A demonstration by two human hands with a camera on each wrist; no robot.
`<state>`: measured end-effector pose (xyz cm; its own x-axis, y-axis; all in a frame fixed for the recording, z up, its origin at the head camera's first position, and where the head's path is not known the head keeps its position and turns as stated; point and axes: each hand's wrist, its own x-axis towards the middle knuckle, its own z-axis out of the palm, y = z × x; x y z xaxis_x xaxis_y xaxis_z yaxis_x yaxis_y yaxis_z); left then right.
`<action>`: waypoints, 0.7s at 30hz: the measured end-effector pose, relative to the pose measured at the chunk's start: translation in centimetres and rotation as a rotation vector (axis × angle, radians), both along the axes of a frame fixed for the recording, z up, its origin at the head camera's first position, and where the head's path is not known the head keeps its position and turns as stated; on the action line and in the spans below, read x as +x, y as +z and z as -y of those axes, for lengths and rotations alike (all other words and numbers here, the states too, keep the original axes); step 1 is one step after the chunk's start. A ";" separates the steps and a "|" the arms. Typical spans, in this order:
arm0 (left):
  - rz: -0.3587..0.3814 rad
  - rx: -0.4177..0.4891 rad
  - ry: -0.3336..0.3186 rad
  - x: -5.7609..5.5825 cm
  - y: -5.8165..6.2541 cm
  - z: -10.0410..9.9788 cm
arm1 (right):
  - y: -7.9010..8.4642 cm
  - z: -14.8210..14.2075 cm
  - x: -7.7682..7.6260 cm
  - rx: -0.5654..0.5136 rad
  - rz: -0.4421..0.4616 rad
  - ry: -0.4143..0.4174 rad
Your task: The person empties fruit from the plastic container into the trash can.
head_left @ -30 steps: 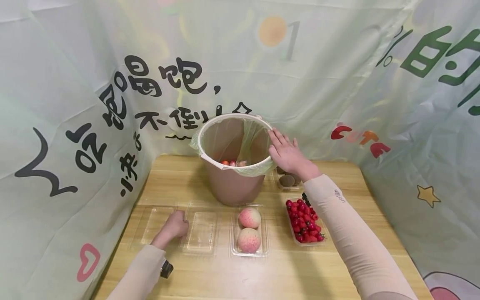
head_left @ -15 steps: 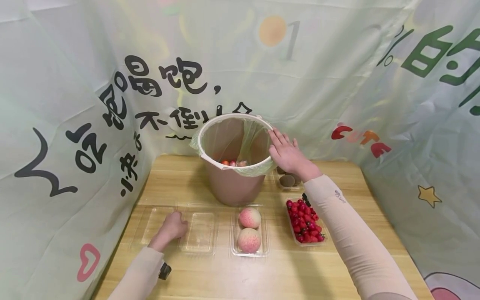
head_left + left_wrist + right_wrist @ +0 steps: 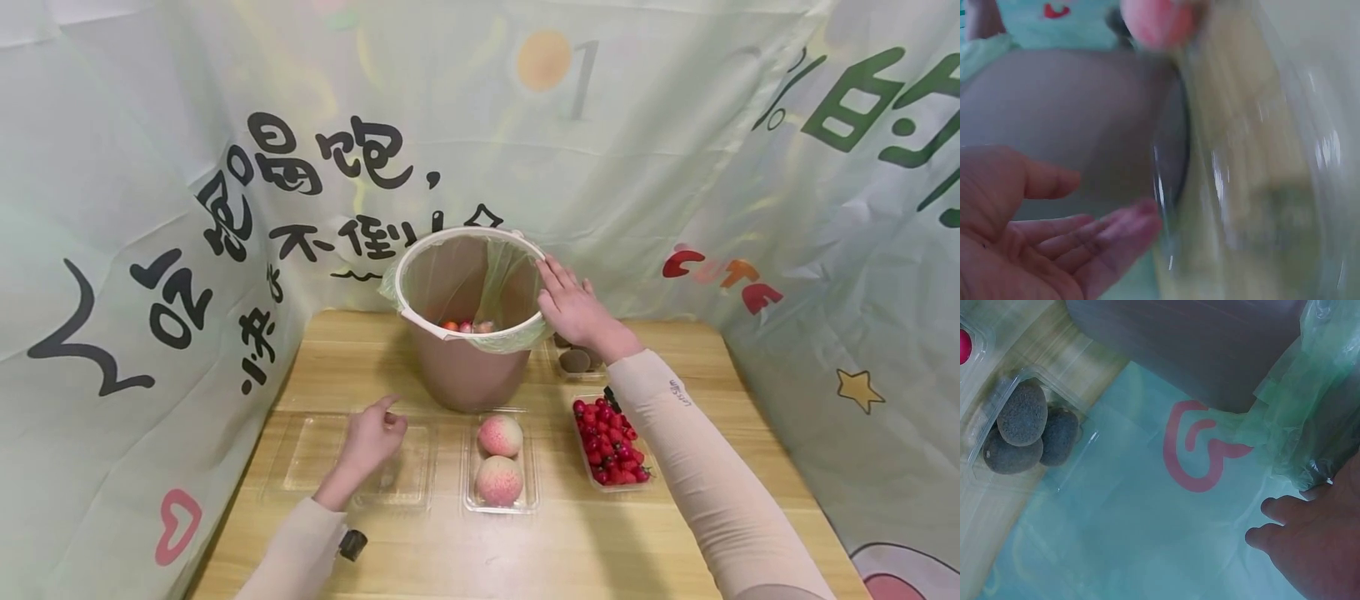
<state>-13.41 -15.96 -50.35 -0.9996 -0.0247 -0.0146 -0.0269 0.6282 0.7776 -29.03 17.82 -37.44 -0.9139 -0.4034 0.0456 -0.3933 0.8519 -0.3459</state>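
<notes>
My left hand [image 3: 372,437] is over a clear plastic container [image 3: 431,475], thumb and fingers apart with nothing between them; blur hides whether it touches the container. A second clear container [image 3: 288,467] lies to its left. Fingers extended, my right hand [image 3: 577,315] rests on the right rim of a brown bin [image 3: 468,375] lined with a thin green bag [image 3: 1310,381]. Some small round fruit [image 3: 467,327] shows at the bottom of the bin. In the left wrist view the left hand [image 3: 1041,250] is beside the bin wall.
Right of the left hand, two pink peaches [image 3: 499,481] sit in a clear tray [image 3: 534,492]. Farther right, another tray holds red berries [image 3: 609,442]. Behind it, dark oval pieces [image 3: 1022,415] fill a clear box [image 3: 1075,394]. Printed cloth walls [image 3: 637,167] enclose the wooden table [image 3: 525,558].
The left hand has moved right and its fingers have loosened, from the left edge of the container to above it. The right hand stays on the bin rim.
</notes>
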 end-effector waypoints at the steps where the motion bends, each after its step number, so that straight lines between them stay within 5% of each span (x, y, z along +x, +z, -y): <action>1: 0.017 0.063 -0.014 0.0 -0.1 -0.6 | 0.0 0.0 0.1 -0.003 0.001 -0.002; 6: 0.099 0.258 -0.098 0.2 -1.3 -3.5 | 0.0 -0.1 0.1 -0.013 0.008 -0.003; 21: 0.146 0.240 -0.204 0.5 -4.4 -8.1 | -0.2 0.0 0.0 -0.025 -0.002 0.001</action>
<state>-12.89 -7.82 -54.77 -0.9706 0.1967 -0.1390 -0.0417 0.4314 0.9012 -29.04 17.85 -37.62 -0.9132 -0.4035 0.0571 -0.3952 0.8425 -0.3660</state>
